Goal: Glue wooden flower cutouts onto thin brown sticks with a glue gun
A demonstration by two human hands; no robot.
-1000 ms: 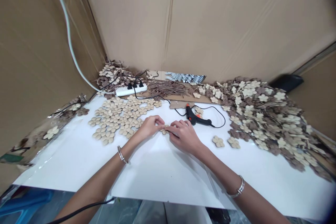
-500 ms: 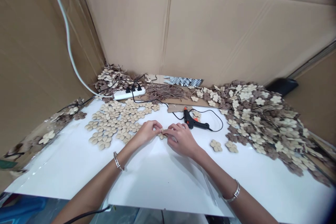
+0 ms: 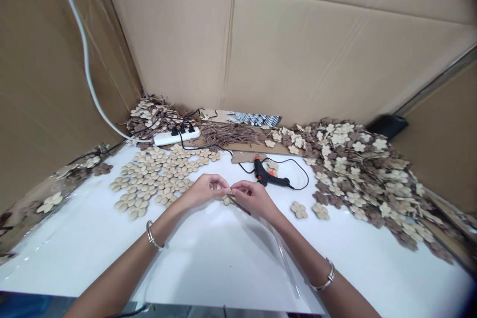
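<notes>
Both hands meet at the middle of the white table (image 3: 208, 253). My left hand (image 3: 203, 190) and my right hand (image 3: 251, 197) pinch a small pale wooden flower (image 3: 227, 197) between their fingertips, just above the table. A thin dark stick (image 3: 238, 204) runs from the flower under my right hand. To the left lies a flat spread of pale wooden flowers (image 3: 156, 176). Two loose flowers (image 3: 309, 210) lie to the right of my right hand. A black glue gun (image 3: 266, 176) with an orange trigger lies just behind the hands.
A big heap of brown and pale flowers (image 3: 365, 169) fills the right side. A white power strip (image 3: 177, 136) with plugs, a bundle of dark sticks (image 3: 227, 133) and another flower pile (image 3: 149, 114) sit at the back. Cardboard walls (image 3: 298, 49) enclose the table.
The hands stay pinched together on the small flower, lifting it slightly off the table. The camera has tilted, so everything sits a little lower and to the left.
</notes>
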